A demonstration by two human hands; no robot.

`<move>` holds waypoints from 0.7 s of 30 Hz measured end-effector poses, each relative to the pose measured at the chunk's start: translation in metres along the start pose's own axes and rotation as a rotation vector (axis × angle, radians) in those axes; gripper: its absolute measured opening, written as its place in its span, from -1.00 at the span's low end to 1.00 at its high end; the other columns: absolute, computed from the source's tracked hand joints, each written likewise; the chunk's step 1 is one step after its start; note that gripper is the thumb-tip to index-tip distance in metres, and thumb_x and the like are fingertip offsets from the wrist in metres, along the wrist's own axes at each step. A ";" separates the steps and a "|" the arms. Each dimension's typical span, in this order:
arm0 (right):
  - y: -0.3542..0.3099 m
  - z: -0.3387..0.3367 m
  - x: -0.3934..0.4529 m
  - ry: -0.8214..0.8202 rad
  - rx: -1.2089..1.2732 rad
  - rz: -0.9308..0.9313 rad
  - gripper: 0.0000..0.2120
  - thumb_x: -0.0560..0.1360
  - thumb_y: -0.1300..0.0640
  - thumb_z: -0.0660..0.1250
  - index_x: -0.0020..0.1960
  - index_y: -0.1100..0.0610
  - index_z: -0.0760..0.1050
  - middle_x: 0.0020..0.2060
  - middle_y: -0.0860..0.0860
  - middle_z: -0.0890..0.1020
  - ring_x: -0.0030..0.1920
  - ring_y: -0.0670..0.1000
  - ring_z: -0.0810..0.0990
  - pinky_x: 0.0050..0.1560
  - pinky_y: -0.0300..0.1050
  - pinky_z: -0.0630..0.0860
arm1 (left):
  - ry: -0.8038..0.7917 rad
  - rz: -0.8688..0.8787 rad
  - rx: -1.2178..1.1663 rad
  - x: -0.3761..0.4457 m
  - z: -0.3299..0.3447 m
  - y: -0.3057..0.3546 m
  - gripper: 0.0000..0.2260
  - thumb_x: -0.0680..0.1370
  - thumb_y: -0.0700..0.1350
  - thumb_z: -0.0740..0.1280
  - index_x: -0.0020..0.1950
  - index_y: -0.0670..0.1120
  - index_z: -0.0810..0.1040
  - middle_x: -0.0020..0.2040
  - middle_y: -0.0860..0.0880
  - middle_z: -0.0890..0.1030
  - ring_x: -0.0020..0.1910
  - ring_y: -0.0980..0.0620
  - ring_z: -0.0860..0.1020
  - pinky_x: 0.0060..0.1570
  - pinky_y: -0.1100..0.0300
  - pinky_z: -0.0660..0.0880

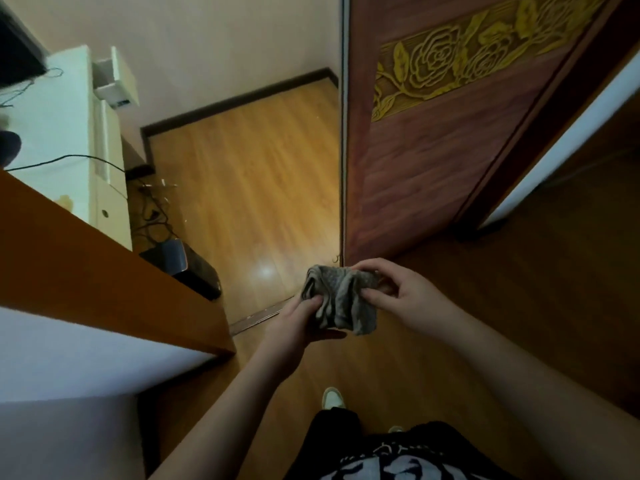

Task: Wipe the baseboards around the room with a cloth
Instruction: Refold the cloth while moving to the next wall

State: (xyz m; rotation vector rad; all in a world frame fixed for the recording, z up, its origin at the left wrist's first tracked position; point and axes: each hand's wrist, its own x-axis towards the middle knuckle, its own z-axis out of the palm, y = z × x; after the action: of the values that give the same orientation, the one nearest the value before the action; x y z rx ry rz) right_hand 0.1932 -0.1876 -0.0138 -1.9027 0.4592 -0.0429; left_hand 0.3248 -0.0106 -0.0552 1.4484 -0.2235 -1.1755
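Note:
A crumpled grey cloth (341, 301) is held up in front of me, above the wooden floor. My left hand (299, 323) grips its lower left part from below, thumb on top. My right hand (401, 294) pinches its upper right edge between thumb and fingers. A dark brown baseboard (239, 98) runs along the foot of the far pale wall and turns the corner at the left.
An open red-brown door (446, 140) with a gold rose carving stands on the right. A white cabinet (83, 140), loose cables (152, 209) and a black box (187, 268) sit at the left. A brown-edged bed (104, 271) fills the near left. A metal threshold strip (259, 315) crosses the floor.

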 end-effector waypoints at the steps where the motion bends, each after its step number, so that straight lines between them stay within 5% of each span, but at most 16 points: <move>1: 0.002 -0.005 0.001 0.028 0.009 0.017 -0.73 0.54 -0.01 0.38 0.17 -0.31 0.46 -0.02 -0.31 0.57 -0.02 -0.21 0.59 -0.04 -0.24 0.59 | -0.030 -0.006 0.008 0.009 0.004 0.004 -0.75 0.65 -0.12 0.24 0.30 -0.13 0.51 0.16 -0.19 0.66 0.11 -0.18 0.65 -0.04 0.01 0.63; 4: 0.010 -0.022 -0.001 0.066 0.038 0.082 -0.78 0.47 -0.10 0.43 0.08 -0.22 0.48 -0.03 -0.21 0.61 0.00 -0.18 0.61 0.00 -0.14 0.61 | -0.114 -0.007 0.057 0.030 0.018 0.015 -0.78 0.62 -0.08 0.27 0.22 -0.11 0.54 0.06 -0.15 0.70 0.05 -0.15 0.67 -0.09 0.11 0.62; 10: 0.030 -0.078 -0.016 0.081 0.079 0.112 -0.89 0.48 -0.03 0.44 -0.09 -0.12 0.50 -0.18 -0.24 0.59 -0.18 -0.26 0.57 -0.21 -0.38 0.47 | -0.228 -0.046 0.059 0.065 0.063 0.029 -0.56 0.48 0.14 0.40 0.26 -0.08 0.53 0.11 -0.22 0.67 0.08 -0.24 0.65 -0.06 -0.05 0.63; 14: 0.053 -0.119 -0.034 0.132 0.141 0.076 -0.84 0.38 -0.03 0.49 -0.10 -0.19 0.56 0.22 -0.25 0.44 0.26 -0.12 0.47 0.20 -0.14 0.47 | -0.404 -0.056 0.138 0.085 0.110 0.031 -0.59 0.50 0.22 0.44 0.30 0.10 0.53 0.21 -0.17 0.63 0.16 -0.24 0.62 0.03 -0.11 0.61; 17: 0.068 -0.156 -0.053 0.180 0.131 0.012 -0.80 0.35 -0.03 0.51 -0.16 -0.30 0.56 0.11 -0.37 0.47 0.19 -0.24 0.46 0.17 -0.26 0.41 | -0.369 -0.093 0.132 0.096 0.162 0.028 -0.60 0.48 0.14 0.49 0.28 0.13 0.54 0.18 -0.14 0.65 0.14 -0.21 0.64 -0.01 -0.04 0.62; 21: 0.094 -0.200 -0.074 0.340 0.130 0.001 -0.80 0.28 -0.20 0.46 -0.15 -0.24 0.52 0.01 -0.23 0.49 0.06 -0.25 0.49 0.00 -0.46 0.39 | -0.280 -0.110 0.193 0.106 0.240 0.025 -0.76 0.59 0.08 0.30 0.15 0.02 0.64 0.03 -0.03 0.71 0.06 -0.04 0.67 -0.04 0.18 0.60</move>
State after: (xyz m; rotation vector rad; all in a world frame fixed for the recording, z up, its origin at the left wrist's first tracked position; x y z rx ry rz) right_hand 0.0484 -0.3694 -0.0101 -1.7711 0.6692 -0.3913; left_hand 0.2086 -0.2463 -0.0391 1.4736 -0.4659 -1.4802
